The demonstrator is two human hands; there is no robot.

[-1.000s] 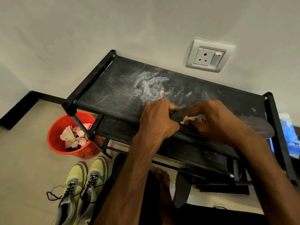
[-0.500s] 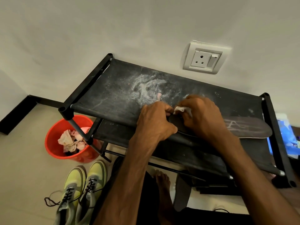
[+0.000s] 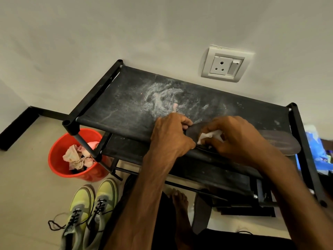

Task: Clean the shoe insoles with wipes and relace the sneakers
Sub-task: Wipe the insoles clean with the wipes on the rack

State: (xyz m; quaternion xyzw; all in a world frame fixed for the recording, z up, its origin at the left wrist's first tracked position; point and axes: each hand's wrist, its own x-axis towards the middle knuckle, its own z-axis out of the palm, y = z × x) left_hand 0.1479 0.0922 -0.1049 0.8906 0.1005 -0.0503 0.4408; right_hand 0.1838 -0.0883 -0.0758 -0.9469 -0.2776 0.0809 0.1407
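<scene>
A black shoe rack (image 3: 126, 105) fills the middle of the frame, tube-framed, its top shelf a taut dark fabric smeared with pale, powdery dust. Lower left, a round red plastic bucket (image 3: 59, 170) sits on the smooth floor, holding crumpled used wipes (image 3: 75, 157). Below it, at the bottom left, a pair of sneakers (image 3: 90, 210) stands side by side, lime-yellow toes with grey panels, black laces trailing loose.

The insole (image 3: 281, 143) lies flat along the front edge of the top shelf, right of centre: long, thin, dark grey and matte, with a rounded end poking out to the right.

The left hand (image 3: 169, 136) has its fingers curled, pinching the insole's left tip. The right hand (image 3: 237, 138) lies over the insole's middle, fingers bent round a small crumpled white wipe (image 3: 210, 135) and pressing it onto the surface just beside the left hand's knuckles.
</scene>
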